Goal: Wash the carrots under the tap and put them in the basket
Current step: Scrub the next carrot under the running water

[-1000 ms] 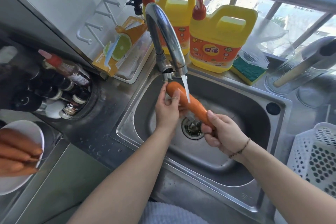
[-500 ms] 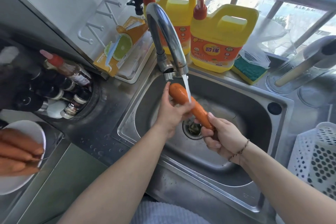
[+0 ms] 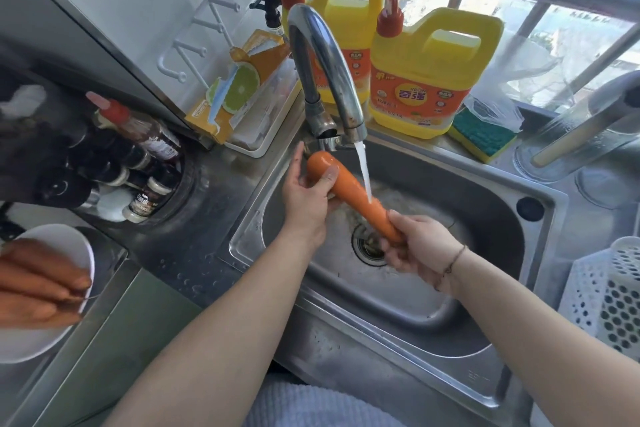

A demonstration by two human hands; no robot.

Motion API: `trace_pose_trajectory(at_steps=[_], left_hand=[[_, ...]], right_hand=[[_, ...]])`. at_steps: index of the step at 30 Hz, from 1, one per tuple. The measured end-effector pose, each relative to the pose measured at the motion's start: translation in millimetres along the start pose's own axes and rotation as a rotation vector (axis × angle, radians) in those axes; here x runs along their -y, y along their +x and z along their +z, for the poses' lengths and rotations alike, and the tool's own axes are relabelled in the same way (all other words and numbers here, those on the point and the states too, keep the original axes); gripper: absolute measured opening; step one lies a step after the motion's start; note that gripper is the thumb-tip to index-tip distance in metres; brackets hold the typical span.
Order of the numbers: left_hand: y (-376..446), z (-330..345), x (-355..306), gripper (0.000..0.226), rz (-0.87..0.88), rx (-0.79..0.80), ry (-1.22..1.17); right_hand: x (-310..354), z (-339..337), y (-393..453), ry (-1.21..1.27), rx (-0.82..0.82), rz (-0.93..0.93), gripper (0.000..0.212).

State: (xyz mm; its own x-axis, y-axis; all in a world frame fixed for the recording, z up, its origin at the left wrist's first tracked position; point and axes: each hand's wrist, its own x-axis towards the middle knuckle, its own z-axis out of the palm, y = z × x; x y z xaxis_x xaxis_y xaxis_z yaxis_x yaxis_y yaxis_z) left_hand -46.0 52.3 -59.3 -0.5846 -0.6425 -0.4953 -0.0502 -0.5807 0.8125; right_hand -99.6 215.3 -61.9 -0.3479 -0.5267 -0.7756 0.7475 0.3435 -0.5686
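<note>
Orange carrot (image 3: 349,192), one, gripped by both hands: left (image 3: 306,198), right (image 3: 420,248); two yellow jugs (image 3: 420,87).

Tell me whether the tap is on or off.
On. A stream of water runs from the tap spout onto the carrot held by the left hand and right hand over the sink.

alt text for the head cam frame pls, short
Two bare hands hold a carrot under running water from the tap over a steel sink: left hand at the thick end, right hand at the thin end. More carrots wait on a white plate at left; a white perforated basket stands at right.
</note>
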Motion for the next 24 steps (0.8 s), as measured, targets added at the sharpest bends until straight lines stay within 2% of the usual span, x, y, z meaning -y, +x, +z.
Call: trace_pose_trajectory(at_steps=[1, 3, 5, 7, 8, 10, 11, 13, 15, 17, 21, 23, 24], left_hand=[[0.3, 0.1, -1.6, 0.075, 0.035, -0.047, 0.005], [0.3, 0.6, -4.2, 0.078, 0.074, -0.129, 0.023], [1.4, 2.7, -6.6, 0.079, 0.062, -0.218, 0.020], [2.9, 3.3, -9.5, 0.066, -0.006, -0.278, -0.041], [4.2, 2.9, -10.4, 0.053, -0.041, -0.274, -0.068], [7.1, -1.1, -10.5, 0.030, -0.078, -0.201, -0.071], [8.7, -3.2, -9.8, 0.023, -0.081, -0.150, -0.070], [11.1, -6.3, -10.3, 0.018, -0.075, -0.066, -0.065], [13.7, -7.5, -10.6, 0.018, -0.086, -0.007, -0.056], [14.7, -6.8, -8.6, 0.023, -0.090, 0.025, -0.039], [12.0, -2.1, 0.1, 0.038, -0.030, -0.020, 0.030], [10.6, -1.0, 2.5, 0.045, -0.027, 0.030, 0.063], [10.9, -0.9, 4.7, 0.054, -0.019, 0.069, 0.095]], right_hand=[[2.1, 6.0, 3.5, -0.093, -0.100, -0.110, 0.034], [5.3, 14.9, 8.9, -0.230, -0.196, -0.317, 0.025], [4.7, 15.5, 14.6, -0.447, -0.304, -0.483, 0.032], [4.6, 13.9, 16.1, -0.641, -0.376, -0.562, 0.034], [5.7, 11.9, 16.3, -0.581, -0.344, -0.533, 0.032], [12.1, 7.8, 13.8, -0.083, -0.126, -0.323, 0.028], [15.1, 5.5, 10.5, 0.159, 0.014, -0.192, 0.028], [17.0, 0.2, 8.0, 0.385, 0.172, -0.040, 0.030], [14.5, 0.6, 8.8, 0.439, 0.224, -0.003, 0.031], [11.5, 6.7, 11.2, 0.412, 0.194, -0.018, 0.029], [6.9, 23.0, 12.5, 0.091, 0.031, -0.249, 0.023], [5.5, 25.8, 12.3, -0.060, -0.013, -0.336, 0.026], [6.0, 24.5, 11.7, -0.069, -0.006, -0.313, 0.028]])
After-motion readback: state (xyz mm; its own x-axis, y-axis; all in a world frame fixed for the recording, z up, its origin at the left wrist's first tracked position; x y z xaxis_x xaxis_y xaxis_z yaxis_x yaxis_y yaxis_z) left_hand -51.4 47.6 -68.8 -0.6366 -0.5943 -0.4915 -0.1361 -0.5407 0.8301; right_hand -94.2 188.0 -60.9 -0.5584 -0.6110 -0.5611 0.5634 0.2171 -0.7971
